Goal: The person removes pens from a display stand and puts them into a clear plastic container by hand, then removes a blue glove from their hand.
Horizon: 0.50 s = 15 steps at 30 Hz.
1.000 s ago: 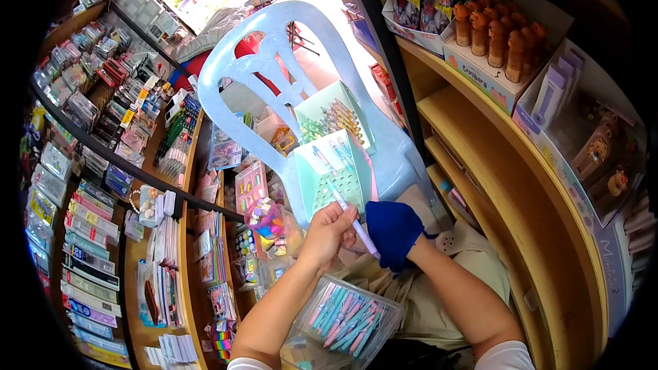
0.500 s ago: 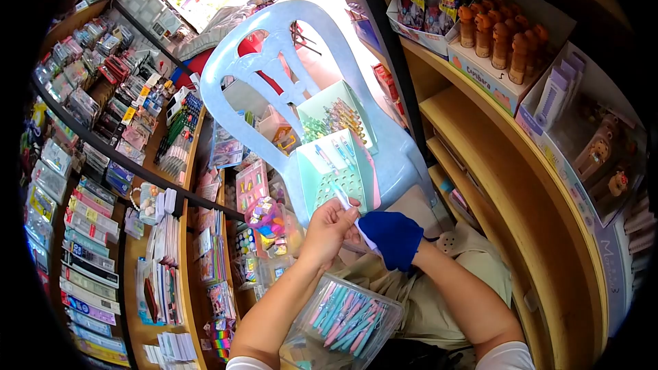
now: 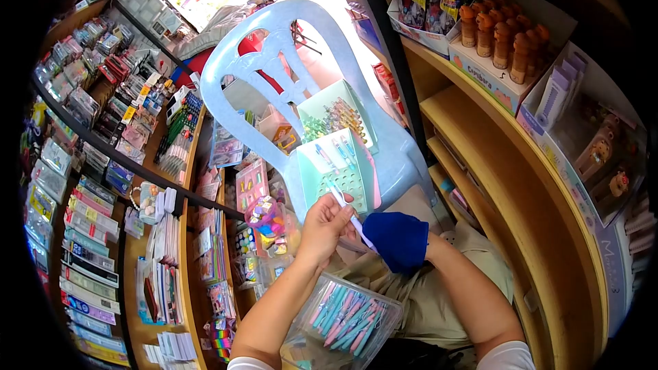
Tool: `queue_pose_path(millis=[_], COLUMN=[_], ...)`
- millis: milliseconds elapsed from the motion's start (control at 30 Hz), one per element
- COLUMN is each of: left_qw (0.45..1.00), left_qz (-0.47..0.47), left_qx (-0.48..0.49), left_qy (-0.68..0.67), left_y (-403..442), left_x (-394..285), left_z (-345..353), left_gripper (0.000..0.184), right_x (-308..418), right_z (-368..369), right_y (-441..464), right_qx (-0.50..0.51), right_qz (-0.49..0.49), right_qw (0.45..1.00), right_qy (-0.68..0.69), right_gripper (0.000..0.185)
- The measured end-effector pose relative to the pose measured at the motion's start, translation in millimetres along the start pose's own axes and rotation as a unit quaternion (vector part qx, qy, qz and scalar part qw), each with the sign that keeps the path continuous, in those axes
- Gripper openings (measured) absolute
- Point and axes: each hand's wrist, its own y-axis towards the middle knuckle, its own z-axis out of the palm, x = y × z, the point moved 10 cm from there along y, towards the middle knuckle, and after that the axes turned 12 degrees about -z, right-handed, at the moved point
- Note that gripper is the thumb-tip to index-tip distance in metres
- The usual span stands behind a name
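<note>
My left hand (image 3: 323, 227) pinches a slim white and lavender pen (image 3: 340, 199) between thumb and fingers, its tip pointing up and away. A dark blue cloth (image 3: 397, 241) covers my right hand (image 3: 432, 247), whose fingers are hidden beneath it. The cloth meets the lower end of the pen. Just beyond my hands, a mint display box (image 3: 312, 185) with rows of holes holds a few pens. It stands on a light blue plastic chair (image 3: 404, 164). Below my forearms sits a clear plastic container (image 3: 392, 312) full of pink and teal pens (image 3: 346, 318).
A second mint box (image 3: 353, 92) with many pens is behind the first. Wooden shelves (image 3: 507, 185) rise at right, carrying boxed brown figure-topped items (image 3: 500, 41). Racks of packaged stationery (image 3: 89, 240) fill the left. A pink tub (image 3: 267, 216) stands beside the chair.
The pen has turned slightly and shows more of its length above the left fingers. The blue cloth on my right hand has shifted a little right, with more pen exposed between the hands.
</note>
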Motion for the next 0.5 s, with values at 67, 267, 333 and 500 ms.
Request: queue_pose_path(millis=[67, 267, 333, 500], left_qw=[1.000, 0.999, 0.999, 0.998], left_qz=[-0.002, -0.020, -0.021, -0.024], left_qx=[0.002, 0.027, 0.033, 0.050], left_qy=[0.013, 0.024, 0.017, -0.028], left_y=[-0.3, 0.1, -1.5, -0.6], left_x=[0.0, 1.6, 0.9, 0.4], left_z=[1.5, 9.9, 12.1, 11.7], left_gripper=[0.014, 0.013, 0.014, 0.015], right_x=[-0.8, 1.2, -0.3, -7.1], right_z=[3.4, -2.6, -6.2, -1.7], right_y=[-0.9, 4.7, 4.4, 4.8], right_qx=[-0.022, -0.123, -0.094, -0.123], right_qz=[-0.012, 0.019, 0.056, 0.064], right_qw=[0.999, 0.991, 0.993, 0.988], right_qy=[0.020, 0.056, 0.042, 0.070], right_gripper=[0.028, 0.022, 0.022, 0.014])
